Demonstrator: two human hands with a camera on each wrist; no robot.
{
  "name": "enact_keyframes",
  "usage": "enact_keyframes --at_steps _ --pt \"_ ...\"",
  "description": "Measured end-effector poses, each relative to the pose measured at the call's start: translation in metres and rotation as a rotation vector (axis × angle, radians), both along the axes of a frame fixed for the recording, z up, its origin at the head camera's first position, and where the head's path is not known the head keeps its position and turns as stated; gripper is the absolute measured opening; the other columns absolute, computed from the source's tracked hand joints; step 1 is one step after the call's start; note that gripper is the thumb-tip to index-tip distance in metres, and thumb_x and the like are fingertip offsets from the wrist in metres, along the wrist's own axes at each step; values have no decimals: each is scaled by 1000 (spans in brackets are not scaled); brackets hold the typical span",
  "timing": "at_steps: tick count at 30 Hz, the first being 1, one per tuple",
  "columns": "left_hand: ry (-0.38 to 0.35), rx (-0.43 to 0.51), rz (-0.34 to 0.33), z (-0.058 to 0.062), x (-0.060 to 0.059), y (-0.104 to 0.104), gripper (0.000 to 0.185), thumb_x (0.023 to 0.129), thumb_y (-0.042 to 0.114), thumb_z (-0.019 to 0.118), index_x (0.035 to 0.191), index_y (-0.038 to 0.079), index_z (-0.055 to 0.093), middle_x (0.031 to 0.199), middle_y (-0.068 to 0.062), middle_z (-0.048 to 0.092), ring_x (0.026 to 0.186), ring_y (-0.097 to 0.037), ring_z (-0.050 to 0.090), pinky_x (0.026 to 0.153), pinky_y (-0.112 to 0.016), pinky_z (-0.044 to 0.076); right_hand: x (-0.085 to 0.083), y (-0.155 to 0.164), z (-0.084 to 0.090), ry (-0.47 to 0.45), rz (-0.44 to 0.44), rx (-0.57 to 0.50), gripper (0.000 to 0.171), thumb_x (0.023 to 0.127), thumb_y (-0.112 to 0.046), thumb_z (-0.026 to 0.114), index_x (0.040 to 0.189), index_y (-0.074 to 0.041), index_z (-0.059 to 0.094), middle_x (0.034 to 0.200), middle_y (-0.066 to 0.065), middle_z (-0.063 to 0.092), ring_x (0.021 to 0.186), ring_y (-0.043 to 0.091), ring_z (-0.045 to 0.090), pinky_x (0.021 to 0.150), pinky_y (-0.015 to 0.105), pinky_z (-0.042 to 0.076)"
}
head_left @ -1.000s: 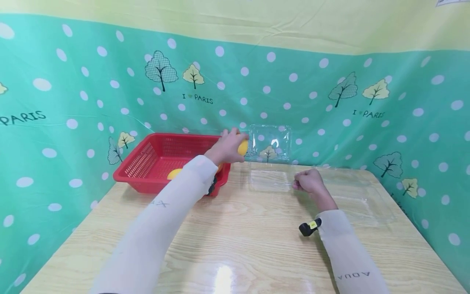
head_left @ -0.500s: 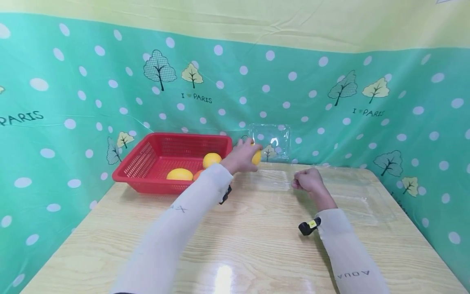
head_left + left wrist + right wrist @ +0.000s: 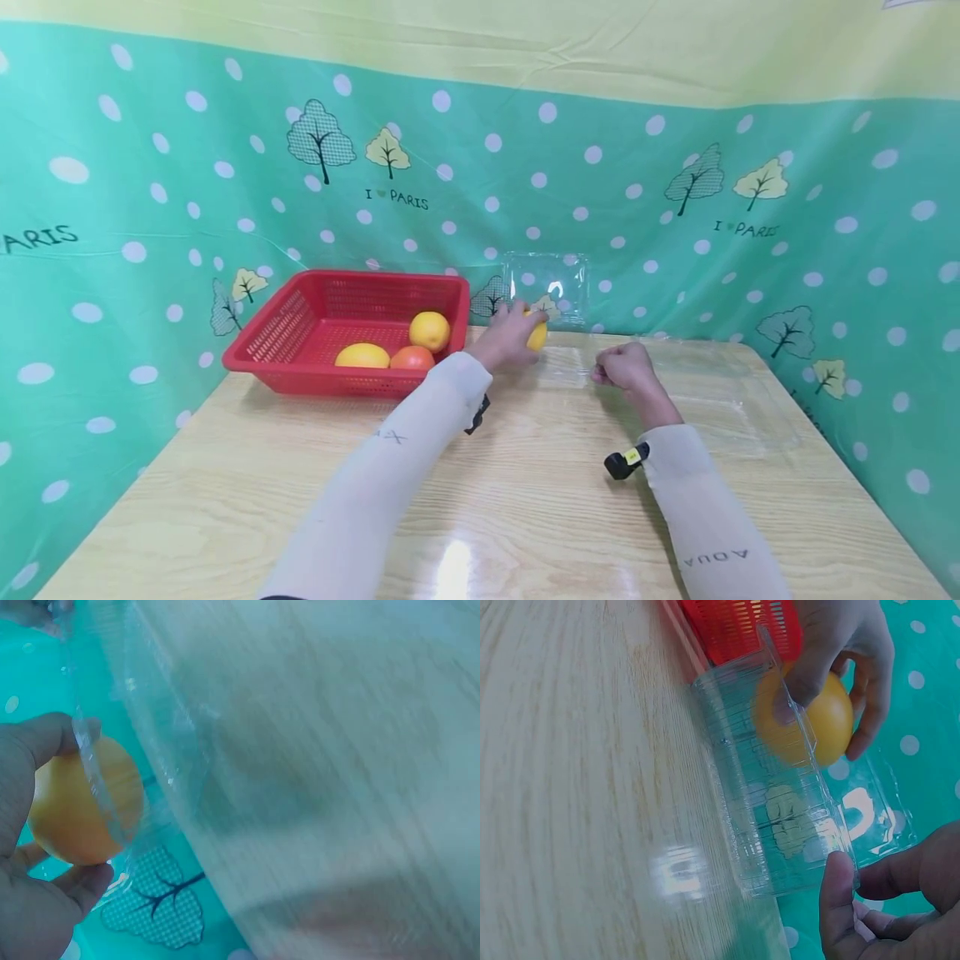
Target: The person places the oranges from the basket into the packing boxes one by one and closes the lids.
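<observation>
My left hand (image 3: 512,337) grips a smooth, round orange (image 3: 537,332) at the left end of a clear plastic container (image 3: 566,367). In the right wrist view, the lower part of the orange (image 3: 831,724) shows through the container's near wall, at rim height. Thumb and fingertips are spread round the orange (image 3: 90,806) in the left wrist view. The container's lid (image 3: 547,283) stands raised at the back. With thumb and finger, my right hand (image 3: 900,896) pinches the rim at the container's right end.
A red perforated basket (image 3: 277,377) on the left holds a round yellow-orange fruit (image 3: 430,332), a yellow fruit (image 3: 362,356) and a red-orange fruit (image 3: 412,359). More clear plastic packaging (image 3: 720,408) lies right of my right hand. A patterned cloth (image 3: 420,167) hangs behind the table.
My left hand has carried the orange rightward and down, from the basket's right edge to the container, uncovering fruit in the basket. My right hand has stayed at the container.
</observation>
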State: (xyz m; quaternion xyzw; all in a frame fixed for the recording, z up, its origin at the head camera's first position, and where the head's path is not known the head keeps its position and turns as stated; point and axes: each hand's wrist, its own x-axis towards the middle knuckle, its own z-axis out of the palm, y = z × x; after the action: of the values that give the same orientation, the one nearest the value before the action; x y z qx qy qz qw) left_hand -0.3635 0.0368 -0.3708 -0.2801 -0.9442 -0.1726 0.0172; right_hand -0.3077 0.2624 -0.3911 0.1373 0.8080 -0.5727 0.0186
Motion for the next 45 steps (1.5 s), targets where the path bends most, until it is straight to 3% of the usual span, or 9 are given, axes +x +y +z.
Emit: enact_keyframes --at_steps 8,18,30,40,45 --pt "-8 -14 20 -13 -2 3 71 88 26 77 153 23 48 152 -11 37 136 -37 33 117 -52 31 -1 -2 -1 12 14 1 37 103 -5 49 133 18 54 100 16 63 74 12 65 69 23 59" --pt "-17 -19 49 -19 -2 2 72 88 31 76 153 21 47 155 -14 37 132 -34 35 113 -47 32 0 -6 -1 7 2 18 36 104 -5 49 132 16 55 103 17 62 75 11 65 70 23 58" --pt "-64 -46 68 -12 8 4 68 96 38 69 157 27 42 162 -19 28 140 -39 29 116 -52 32 0 -6 -3 5 7 10 34 104 -5 49 130 15 56 98 14 61 73 10 65 70 24 59" --pt "18 -103 -20 0 13 1 61 99 37 65 154 21 46 156 -12 40 125 -32 37 106 -46 36 -2 -3 -2 -9 -2 17 36 104 -6 49 133 15 55 101 15 62 75 11 65 73 26 59" --pt "29 -117 -28 8 16 -5 60 99 37 65 153 19 47 159 -12 38 135 -36 36 115 -51 32 -2 -1 -2 -16 -12 25 38 104 -7 48 136 13 54 103 16 62 77 14 65 78 30 60"
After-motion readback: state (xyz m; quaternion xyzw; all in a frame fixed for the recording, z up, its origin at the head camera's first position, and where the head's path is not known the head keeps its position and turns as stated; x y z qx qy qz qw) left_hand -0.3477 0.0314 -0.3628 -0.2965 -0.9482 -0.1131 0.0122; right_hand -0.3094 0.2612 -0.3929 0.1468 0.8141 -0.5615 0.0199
